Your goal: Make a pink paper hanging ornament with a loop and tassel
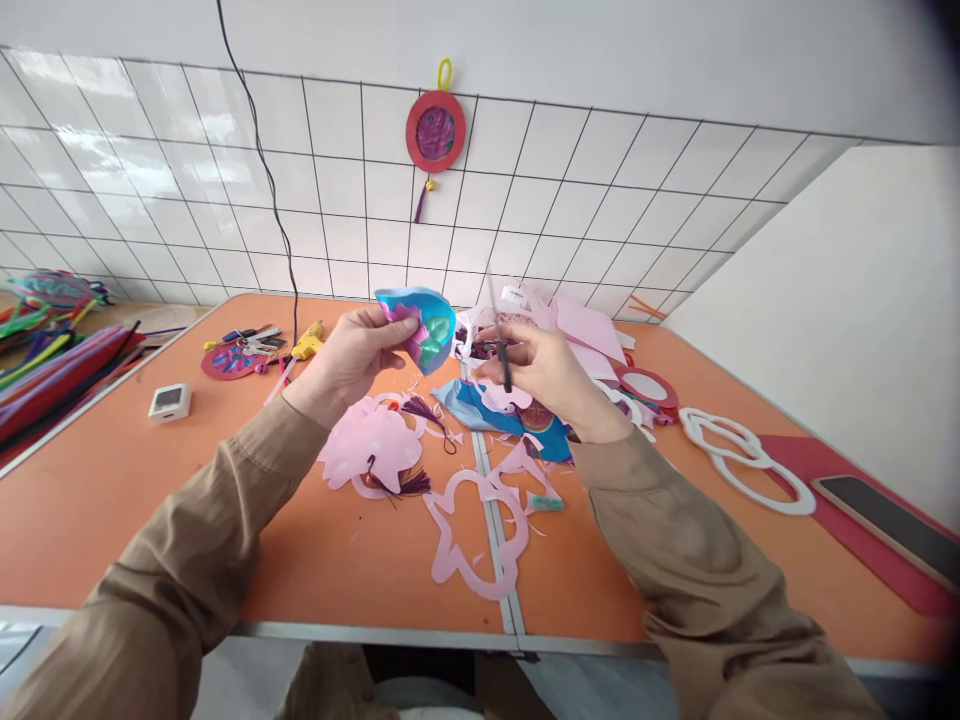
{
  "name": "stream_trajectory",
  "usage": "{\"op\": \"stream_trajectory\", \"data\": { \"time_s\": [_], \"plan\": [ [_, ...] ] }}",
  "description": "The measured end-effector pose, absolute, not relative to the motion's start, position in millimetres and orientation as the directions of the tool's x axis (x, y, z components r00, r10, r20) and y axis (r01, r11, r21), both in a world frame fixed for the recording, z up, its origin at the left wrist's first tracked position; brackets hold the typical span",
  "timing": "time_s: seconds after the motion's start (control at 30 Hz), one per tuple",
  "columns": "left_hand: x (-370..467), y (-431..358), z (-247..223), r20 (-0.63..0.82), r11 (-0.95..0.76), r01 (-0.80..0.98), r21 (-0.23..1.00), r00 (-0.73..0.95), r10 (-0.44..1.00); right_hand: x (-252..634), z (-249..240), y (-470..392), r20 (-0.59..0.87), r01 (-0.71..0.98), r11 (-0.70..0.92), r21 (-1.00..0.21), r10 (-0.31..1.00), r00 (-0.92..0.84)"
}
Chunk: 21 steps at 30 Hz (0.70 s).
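My left hand (364, 350) pinches a curled cut piece of shiny paper (435, 335), blue with pink and green patches, raised above the table. To its right, my right hand (529, 370) grips a pair of scissors (502, 350) by the dark handles, blades pointing up and apart from the paper piece. Below the hands lie pink flower-shaped paper cutouts (375, 440), dark purple tassels (412, 482) and a pink flower-outline offcut (517, 560). Partly behind my right hand is a blue patterned sheet (491, 415).
On the orange table (300, 560), a yellow glue gun (307, 342) and a small white device (170, 402) stand left. White rings (765, 485) and a phone (892, 525) on red sheets lie right. A red round ornament (436, 133) hangs on the tiled wall; a black cable (274, 190) hangs down.
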<state>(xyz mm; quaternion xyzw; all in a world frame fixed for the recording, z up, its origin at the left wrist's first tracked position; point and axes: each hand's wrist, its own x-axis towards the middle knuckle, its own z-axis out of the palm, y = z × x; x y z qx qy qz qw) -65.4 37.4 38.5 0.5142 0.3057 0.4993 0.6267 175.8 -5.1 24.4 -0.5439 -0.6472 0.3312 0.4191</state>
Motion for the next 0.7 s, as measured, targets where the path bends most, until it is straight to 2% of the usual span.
{"op": "stream_trajectory", "data": {
  "time_s": [0.07,0.13,0.2,0.27,0.53,0.7],
  "plan": [
    [-72,37,46,0.181,-0.079,-0.324,0.943,0.300,0.937,174,21,-2,0.146,0.681,0.167,-0.713,0.985,-0.089],
    [-77,35,52,0.240,-0.144,-0.328,0.934,0.276,0.931,172,15,2,0.094,0.884,0.157,-0.441,0.987,-0.129],
    [-80,31,57,0.291,-0.209,-0.309,0.928,0.250,0.923,168,5,6,0.045,0.969,0.166,-0.185,0.986,-0.161],
    [-82,25,62,0.326,-0.262,-0.264,0.928,0.242,0.914,164,-5,9,0.015,0.982,0.185,-0.038,0.983,-0.184],
    [-79,0,82,0.307,-0.279,-0.153,0.948,0.211,0.928,156,-27,10,-0.083,0.979,0.196,0.053,0.978,-0.191],
    [-77,-6,82,0.310,-0.287,-0.122,0.950,0.284,0.907,158,-30,12,-0.113,0.975,0.214,0.066,0.972,-0.206]
  ]
}}
